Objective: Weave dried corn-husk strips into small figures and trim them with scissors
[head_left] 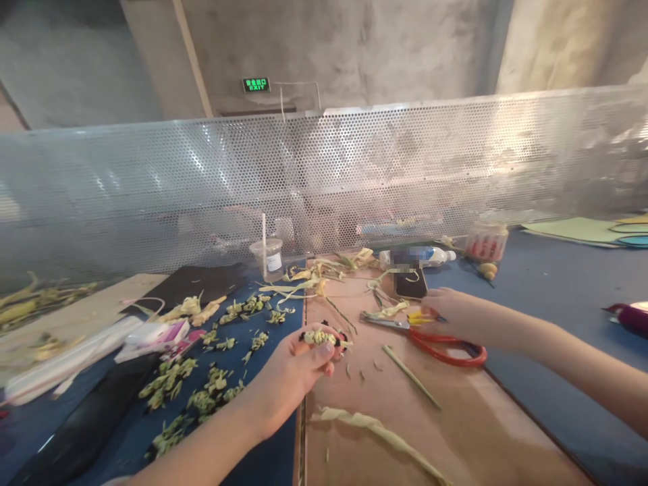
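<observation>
My left hand [302, 368] pinches a small knotted straw piece [318, 337], pale yellow-green with black bands, above the seam between the blue and brown table surfaces. My right hand [444, 309] reaches low over the brown board, at a small yellow item [419, 317] with a dark tip. Its fingers are blurred and partly hidden, so I cannot tell whether they grip it. Just in front of that hand lie red-handled scissors [448, 349], blades pointing left. Nearer to me, a twisted dry husk strip [372, 425] and a thin green stalk [411, 374] rest on the board [349, 385].
Several knotted straw pieces [169, 381] lie on the blue surface at left, beside a black pouch [84, 422] and a tissue pack [154, 337]. Behind are a cup with a straw [268, 260], a phone [410, 285], a bottle [435, 256], a jar [486, 241] and a perforated metal screen [354, 175].
</observation>
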### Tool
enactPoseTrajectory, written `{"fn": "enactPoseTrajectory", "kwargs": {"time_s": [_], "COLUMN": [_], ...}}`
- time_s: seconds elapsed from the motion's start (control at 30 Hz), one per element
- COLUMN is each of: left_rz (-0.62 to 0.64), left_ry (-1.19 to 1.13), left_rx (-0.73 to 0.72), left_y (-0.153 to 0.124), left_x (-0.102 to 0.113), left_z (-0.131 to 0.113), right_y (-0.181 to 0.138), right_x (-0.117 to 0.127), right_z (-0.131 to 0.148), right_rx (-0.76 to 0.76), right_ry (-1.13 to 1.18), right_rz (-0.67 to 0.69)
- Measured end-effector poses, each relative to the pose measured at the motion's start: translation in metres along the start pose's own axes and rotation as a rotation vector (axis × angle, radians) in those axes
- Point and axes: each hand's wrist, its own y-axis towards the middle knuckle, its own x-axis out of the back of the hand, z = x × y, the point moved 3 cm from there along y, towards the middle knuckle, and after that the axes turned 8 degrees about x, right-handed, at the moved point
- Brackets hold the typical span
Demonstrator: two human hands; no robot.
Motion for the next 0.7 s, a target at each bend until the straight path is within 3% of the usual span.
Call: {"fn": "enactPoseTrajectory", "kwargs": {"time_s": [0.1,0.33,0.53,0.6,0.7], "left_rz": [0.038,0.042,0.029,0.039,0.046], "left_ry": [-0.053,-0.136,-0.149,-0.141,-0.146], "left_rx": [0.014,0.008,0.025,0.037,0.026], "left_y": [0.001,0.004,0.0,-0.001,-0.001], "left_x": [0.002,0.006,0.001,-0.001,-0.002], "left_z": [0.002,0.005,0.001,0.0,0.0], "right_y": [-0.017,-0.021,-0.018,-0.014,-0.002], "right_x": [-0.015,-0.022,0.003,0.01,0.012], "right_z": [-0.025,-0.028,-0.026,-0.016,0.005], "right_rx": [-0.03,-0.01,-0.082,-0.131,-0.072], "right_ry": [-0.058,-0.047,-0.1,-0.149,-0.174], "right_rz": [0.055,0.012,-0.262,-0.371,-0.414]}}
